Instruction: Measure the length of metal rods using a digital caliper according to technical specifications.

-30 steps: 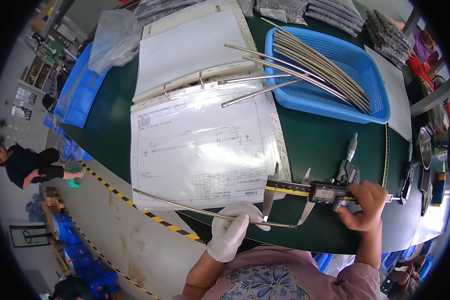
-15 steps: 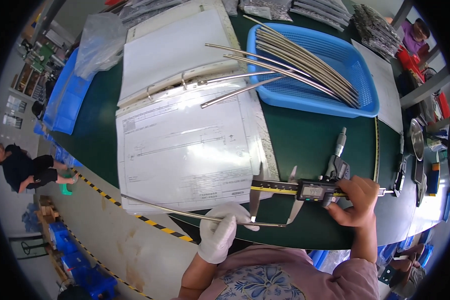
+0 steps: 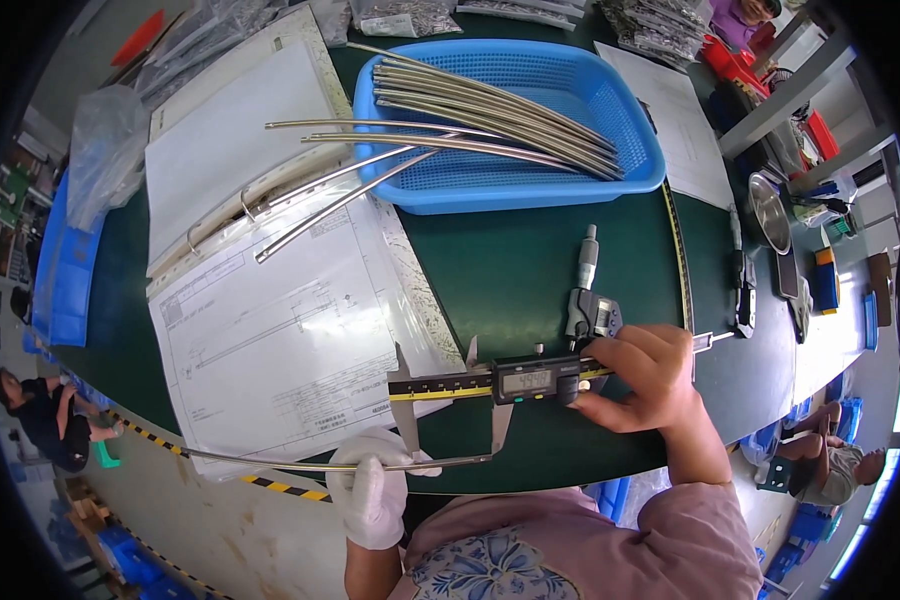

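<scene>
My left hand [image 3: 370, 490], in a white glove, is closed around a thin metal rod [image 3: 270, 466] near the table's front edge. The rod runs out to the left of the glove and ends a short way to its right. My bare right hand [image 3: 645, 380] grips the slider end of a digital caliper [image 3: 527, 381], thumb below and fingers above. The caliper's jaws point down toward me, spread apart along the rod. One jaw tip is close to the glove, the other at the rod's right end; whether they touch it I cannot tell.
Beyond the caliper lies a digital micrometer [image 3: 590, 290]. A blue basket [image 3: 530, 203] holds several metal rods [image 3: 500, 110], some sticking out over a binder with a technical drawing [image 3: 270, 345]. At the right are a metal bowl [image 3: 769, 212] and other tools. Other people sit farther off.
The whole view has swung, so the table and basket appear farther left. My left hand still holds the rod and my right hand the caliper, its jaws about as far apart as before.
</scene>
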Demonstrator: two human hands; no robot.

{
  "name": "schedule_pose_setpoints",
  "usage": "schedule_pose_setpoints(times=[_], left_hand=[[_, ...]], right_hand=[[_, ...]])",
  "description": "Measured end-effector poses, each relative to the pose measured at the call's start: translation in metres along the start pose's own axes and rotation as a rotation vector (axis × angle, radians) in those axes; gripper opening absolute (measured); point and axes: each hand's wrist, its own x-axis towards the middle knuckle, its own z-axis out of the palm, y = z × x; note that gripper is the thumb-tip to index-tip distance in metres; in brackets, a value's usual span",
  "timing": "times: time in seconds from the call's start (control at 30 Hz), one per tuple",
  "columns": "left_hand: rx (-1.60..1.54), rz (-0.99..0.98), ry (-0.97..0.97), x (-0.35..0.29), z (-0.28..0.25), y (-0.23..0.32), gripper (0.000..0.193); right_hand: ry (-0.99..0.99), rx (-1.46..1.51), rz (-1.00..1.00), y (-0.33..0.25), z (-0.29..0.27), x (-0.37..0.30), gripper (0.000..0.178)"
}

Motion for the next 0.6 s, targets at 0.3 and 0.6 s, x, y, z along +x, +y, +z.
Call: schedule_pose_setpoints(times=[0.3,0.6], left_hand=[[-0.05,-0.011,0.01,-0.0012,-0.0034,-0.0005,0.025],[-0.082,-0.023,-0.031,-0.0008,-0.0057,0.0003,0.026]], right_hand=[[0.013,0.013,-0.002,0.0001,0.0008,0.0002,0.034],[0.019,0.024,0.002,0.0003,0.0023,-0.0005,0.034]])
